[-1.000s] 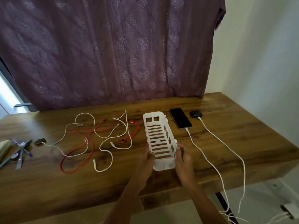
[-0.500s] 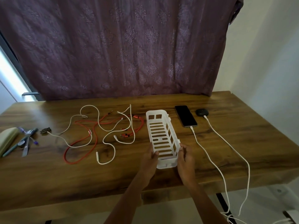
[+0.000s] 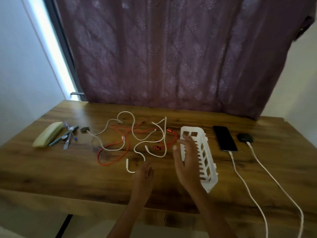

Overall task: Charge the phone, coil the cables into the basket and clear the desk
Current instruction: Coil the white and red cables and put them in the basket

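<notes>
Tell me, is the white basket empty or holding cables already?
Empty where visible: the basket has a bare slotted floor, though the right hand hides part. The cables lie loose on the desk beside it.

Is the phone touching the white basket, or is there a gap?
Apart. The head view shows a strip of bare desk between the phone and the basket.

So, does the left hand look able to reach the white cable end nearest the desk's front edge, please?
Probably yes: the left hand is open and empty, and the white cable end lies just beside it with nothing between.
</notes>
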A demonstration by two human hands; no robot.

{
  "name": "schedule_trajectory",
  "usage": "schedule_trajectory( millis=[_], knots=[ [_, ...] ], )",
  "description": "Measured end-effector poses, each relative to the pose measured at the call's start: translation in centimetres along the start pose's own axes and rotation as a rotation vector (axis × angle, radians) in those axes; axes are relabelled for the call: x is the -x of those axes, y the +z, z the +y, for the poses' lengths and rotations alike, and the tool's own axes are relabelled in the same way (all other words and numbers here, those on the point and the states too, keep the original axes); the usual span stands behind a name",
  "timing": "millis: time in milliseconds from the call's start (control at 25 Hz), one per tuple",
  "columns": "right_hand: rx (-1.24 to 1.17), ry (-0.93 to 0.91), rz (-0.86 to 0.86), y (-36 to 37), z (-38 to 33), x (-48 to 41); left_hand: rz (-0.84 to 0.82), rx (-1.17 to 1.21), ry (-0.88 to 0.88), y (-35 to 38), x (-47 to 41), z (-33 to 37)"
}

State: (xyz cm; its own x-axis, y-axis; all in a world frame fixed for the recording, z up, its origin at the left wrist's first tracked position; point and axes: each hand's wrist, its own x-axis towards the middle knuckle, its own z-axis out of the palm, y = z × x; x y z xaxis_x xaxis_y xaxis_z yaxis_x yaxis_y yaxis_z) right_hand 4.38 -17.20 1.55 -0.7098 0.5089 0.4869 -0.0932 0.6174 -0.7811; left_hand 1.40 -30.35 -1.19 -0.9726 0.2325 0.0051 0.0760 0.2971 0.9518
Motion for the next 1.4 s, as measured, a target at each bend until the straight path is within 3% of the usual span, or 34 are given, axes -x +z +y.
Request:
schedule_trajectory(
  millis=[120,280,400,520,640,720,840,1000,1200,1400],
  knots=[
    [0.026,-0.124,-0.191,4.2,-0.6,0.1,0.068,-0.076,0.009,-3.4,-1.3,-1.7],
    [0.178,-0.234,-0.439,8.6,-0.6,0.1,0.000,-0.148,0.077,-6.8,-4.5,-6.1],
    [0.433,-0.334,-0.702,10.7,1.0,-0.1,-0.077,-0.254,0.121,-8.3,-5.4,-5.6],
    [0.745,-0.507,-0.748,12.4,2.4,0.1,-0.188,-0.347,0.251,-9.8,-6.8,-5.9],
    [0.824,-0.549,-0.684,13.2,2.1,-0.3,-0.372,-0.492,0.432,-10.2,-9.2,-6.9],
    [0.828,-0.514,-0.645,13.4,2.2,-0.4,-0.460,-0.570,0.426,-10.2,-10.3,-7.7],
    [0.579,-0.227,-0.595,13.8,2.3,-0.4,-0.510,-0.546,0.422,-10.6,-11.6,-9.1],
    [0.271,0.082,-0.335,14.0,0.4,-1.2,-0.557,-0.461,0.430,-11.5,-12.4,-8.7],
    [-0.089,0.332,0.004,14.4,-3.3,-5.2,-0.562,-0.044,0.308,-13.6,-13.7,-2.0],
    [-0.398,0.369,0.188,14.6,-7.4,-9.9,-0.570,0.719,0.000,-14.9,-16.2,5.9]
  ],
)
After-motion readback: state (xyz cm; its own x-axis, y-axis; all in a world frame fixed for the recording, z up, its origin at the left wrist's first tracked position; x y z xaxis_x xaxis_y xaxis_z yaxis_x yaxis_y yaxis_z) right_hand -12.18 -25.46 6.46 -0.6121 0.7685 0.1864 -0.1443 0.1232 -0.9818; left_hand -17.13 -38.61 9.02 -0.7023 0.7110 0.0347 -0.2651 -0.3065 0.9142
